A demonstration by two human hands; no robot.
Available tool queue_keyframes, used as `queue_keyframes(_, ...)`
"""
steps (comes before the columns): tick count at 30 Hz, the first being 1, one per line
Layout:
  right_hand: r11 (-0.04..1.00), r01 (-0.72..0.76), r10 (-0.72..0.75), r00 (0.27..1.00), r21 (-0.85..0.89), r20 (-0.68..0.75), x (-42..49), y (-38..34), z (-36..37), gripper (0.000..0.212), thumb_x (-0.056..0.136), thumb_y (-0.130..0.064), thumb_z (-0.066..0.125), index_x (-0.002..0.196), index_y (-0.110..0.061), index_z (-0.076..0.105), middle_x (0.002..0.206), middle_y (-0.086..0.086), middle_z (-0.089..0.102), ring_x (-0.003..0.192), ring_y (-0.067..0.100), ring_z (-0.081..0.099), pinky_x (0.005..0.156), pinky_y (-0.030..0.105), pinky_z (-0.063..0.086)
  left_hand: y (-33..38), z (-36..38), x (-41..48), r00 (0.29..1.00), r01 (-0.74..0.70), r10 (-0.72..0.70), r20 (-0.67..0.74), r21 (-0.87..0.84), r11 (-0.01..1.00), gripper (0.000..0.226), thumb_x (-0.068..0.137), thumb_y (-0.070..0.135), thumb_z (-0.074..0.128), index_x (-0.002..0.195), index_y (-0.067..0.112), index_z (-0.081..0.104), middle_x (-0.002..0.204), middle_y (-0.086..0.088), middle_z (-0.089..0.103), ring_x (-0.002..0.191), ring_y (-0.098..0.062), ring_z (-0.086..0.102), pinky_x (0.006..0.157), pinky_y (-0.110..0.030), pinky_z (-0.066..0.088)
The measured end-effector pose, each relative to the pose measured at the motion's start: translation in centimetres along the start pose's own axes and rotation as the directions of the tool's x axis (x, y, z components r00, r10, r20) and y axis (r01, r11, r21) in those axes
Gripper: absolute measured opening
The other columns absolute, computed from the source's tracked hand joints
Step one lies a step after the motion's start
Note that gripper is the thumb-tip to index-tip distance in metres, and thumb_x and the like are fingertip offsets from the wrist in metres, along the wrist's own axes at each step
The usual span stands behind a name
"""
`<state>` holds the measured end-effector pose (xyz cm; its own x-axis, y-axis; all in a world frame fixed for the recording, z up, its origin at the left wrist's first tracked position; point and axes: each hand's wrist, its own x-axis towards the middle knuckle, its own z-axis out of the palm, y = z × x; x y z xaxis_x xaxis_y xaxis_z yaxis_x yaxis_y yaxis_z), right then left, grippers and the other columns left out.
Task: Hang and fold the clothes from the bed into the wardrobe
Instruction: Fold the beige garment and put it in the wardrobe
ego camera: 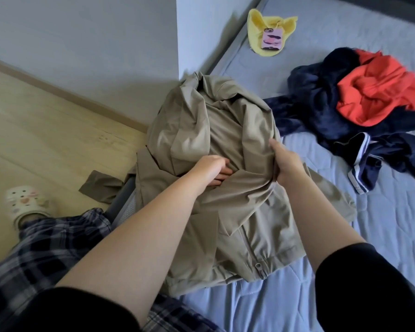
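Note:
A beige zip jacket lies bunched at the left edge of the bed, one sleeve trailing onto the floor. My left hand reaches into a fold at the jacket's middle, fingers curled into the cloth. My right hand grips the jacket's right side, thumb on top. Further back on the bed lies a heap of clothes: a red garment on top of dark navy garments, with a navy piece with white stripes beside it.
A yellow cloth with a pink phone on it lies near the head of the bed. A white wall corner stands behind the jacket. Wooden floor lies to the left, with my foot in a white clog.

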<state>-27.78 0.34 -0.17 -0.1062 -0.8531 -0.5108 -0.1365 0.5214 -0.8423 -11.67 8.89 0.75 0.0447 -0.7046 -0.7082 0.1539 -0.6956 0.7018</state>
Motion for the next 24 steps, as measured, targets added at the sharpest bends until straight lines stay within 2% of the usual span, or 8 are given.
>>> queue_keyframes(5,0.978,0.190,-0.172,0.969,-0.089,0.175,0.7,-1.3,0.4,0.027,0.094,-0.039,0.053,0.086,-0.015,0.064,0.107,0.010,0.068,0.099,0.021,0.064,0.090,0.037,0.051,2.0,2.0,1.4,0.997,-0.036,0.048,0.064,-0.170,0.985,0.026,0.096,0.041,0.049,0.109,0.020,0.058,0.115,-0.004,0.062,0.113,-0.021,0.057,0.106,-0.041,0.038)
queue_keyframes(8,0.964,0.230,-0.205,0.962,-0.132,0.180,0.9,-1.7,-0.2,0.030,0.095,-0.039,0.050,0.076,-0.018,0.061,0.084,-0.001,0.062,0.077,0.012,0.057,0.071,0.028,0.046,3.0,2.4,2.0,0.996,-0.084,0.090,0.009,-0.279,0.957,0.023,0.094,0.026,0.059,0.109,0.009,0.062,0.098,-0.007,0.065,0.090,-0.022,0.061,0.082,-0.033,0.050)
queue_keyframes(11,0.986,0.155,-0.152,0.987,0.055,-0.057,1.4,-1.2,-0.8,0.035,0.095,-0.034,0.052,0.066,-0.015,0.054,0.069,-0.001,0.052,0.066,0.014,0.050,0.061,0.028,0.043,3.6,1.2,2.1,0.987,-0.156,0.113,-0.117,-0.491,0.857,0.023,0.097,0.018,0.054,0.074,0.012,0.055,0.067,-0.001,0.047,0.063,-0.012,0.048,0.068,-0.027,0.047)
queue_keyframes(14,0.980,-0.065,0.054,0.997,0.187,0.064,1.5,0.4,-1.0,0.020,0.097,-0.012,0.048,0.102,-0.001,0.064,0.112,0.016,0.065,0.108,0.032,0.060,0.094,0.041,0.049,2.6,-1.2,2.5,0.988,-0.144,0.082,-0.128,-0.622,0.770,0.022,0.103,0.019,0.037,0.108,0.011,0.056,0.109,-0.008,0.063,0.106,-0.021,0.059,0.096,-0.037,0.040)
queue_keyframes(17,0.891,0.361,-0.358,0.931,-0.274,0.062,-0.2,1.0,-1.0,0.036,0.078,0.011,0.042,0.103,-0.004,0.062,0.094,0.007,0.066,0.093,0.023,0.060,0.078,0.023,0.048,1.6,-2.4,2.9,0.993,-0.094,0.041,-0.109,-0.543,0.835,0.027,0.104,0.022,0.031,0.097,0.010,0.054,0.130,-0.010,0.058,0.115,-0.024,0.057,0.092,-0.036,0.041)
queue_keyframes(19,0.603,0.695,-0.662,0.710,-0.391,0.242,-2.0,0.3,-0.4,0.050,0.074,0.014,0.042,0.108,-0.013,0.066,0.106,-0.006,0.062,0.099,0.006,0.056,0.085,0.004,0.039,1.8,-2.2,3.1,0.990,-0.096,0.033,-0.134,-0.492,0.865,0.029,0.104,0.025,0.030,0.104,0.010,0.055,0.128,-0.010,0.059,0.106,-0.024,0.059,0.089,-0.035,0.043)
queue_keyframes(22,0.509,0.821,-0.439,0.506,-0.259,0.743,-3.6,-0.7,0.8,0.021,0.087,-0.005,0.062,0.103,-0.013,0.073,0.108,-0.008,0.065,0.098,0.000,0.058,0.087,0.014,0.044,2.3,-1.9,3.3,0.987,-0.097,0.023,-0.157,-0.484,0.870,0.037,0.103,0.035,0.032,0.120,0.011,0.054,0.118,-0.009,0.061,0.108,-0.027,0.058,0.091,-0.038,0.043)
queue_keyframes(24,0.687,0.664,-0.361,0.665,-0.296,0.653,-3.6,-0.9,1.1,0.017,0.093,-0.023,0.059,0.088,-0.020,0.075,0.091,0.001,0.072,0.078,0.007,0.063,0.073,0.025,0.049,2.6,-1.9,3.4,0.987,-0.098,0.025,-0.160,-0.469,0.878,0.034,0.099,0.041,0.042,0.111,0.013,0.057,0.106,-0.007,0.064,0.097,-0.025,0.060,0.087,-0.037,0.047)
